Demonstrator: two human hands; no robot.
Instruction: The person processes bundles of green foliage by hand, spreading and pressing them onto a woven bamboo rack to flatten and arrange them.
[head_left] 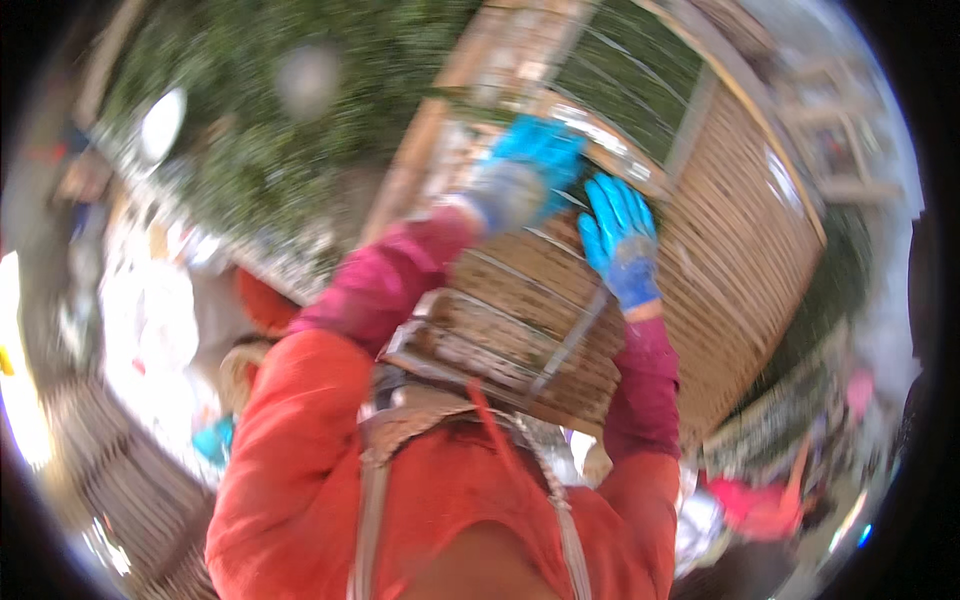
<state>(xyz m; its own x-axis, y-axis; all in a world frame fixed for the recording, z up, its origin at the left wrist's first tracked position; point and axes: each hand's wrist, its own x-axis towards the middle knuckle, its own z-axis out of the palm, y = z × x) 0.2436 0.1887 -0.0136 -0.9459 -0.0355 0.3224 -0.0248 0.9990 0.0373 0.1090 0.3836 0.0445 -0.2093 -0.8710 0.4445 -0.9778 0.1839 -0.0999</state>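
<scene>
Both hands, in blue gloves, press against a big woven basket (720, 230) held up close in front of the chest. The left hand (525, 175) curls over its wooden rim near the top; the right hand (622, 240) lies flat and open on the wicker side, fingers spread. The basket's long side runs up toward the right, and a stack of slatted trays (500, 345) sits just below.

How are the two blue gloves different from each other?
The left glove is curled over the top edge of the woven basket, while the right glove lies flat on its side with fingers spread. The left glove looks blurry; the right one looks sharper. Both are blue, both touch the basket, and both have dark red sleeves behind them.
</scene>
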